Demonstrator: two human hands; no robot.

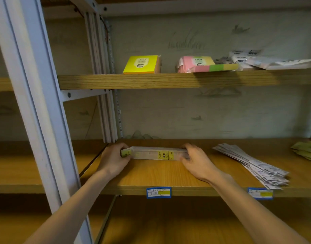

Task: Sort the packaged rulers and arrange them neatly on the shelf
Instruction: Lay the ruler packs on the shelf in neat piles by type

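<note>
Both hands are on the middle wooden shelf [168, 175] now, one at each end of a stack of clear-packaged rulers with yellow labels [155, 153]. The left hand [114, 160] has its fingers curled round the left end of the stack, thumb side toward the camera. The right hand [197, 161] wraps the right end, fingers bent over the top and thumb on the near side. The stack lies crosswise, parallel to the shelf's front edge, toward the back and left of the board, resting on the wood.

Over to the right, well apart from the hands, a fanned pile of white packaged rulers with printed labels [253, 164] lies at a slant, its near end hanging over the front edge. Further right, some greenish flat packets [306, 150] sit at the frame's edge. Two blue-and-yellow price tags [158, 192] are fixed on the shelf's front lip.

On the upper wooden shelf [151, 81]: a yellow block of sticky notes [142, 64], a pink-and-green sticky note pack [202, 65], and a heap of white plastic packets [267, 61]. A pale grey metal upright [36, 95] runs down the left
</note>
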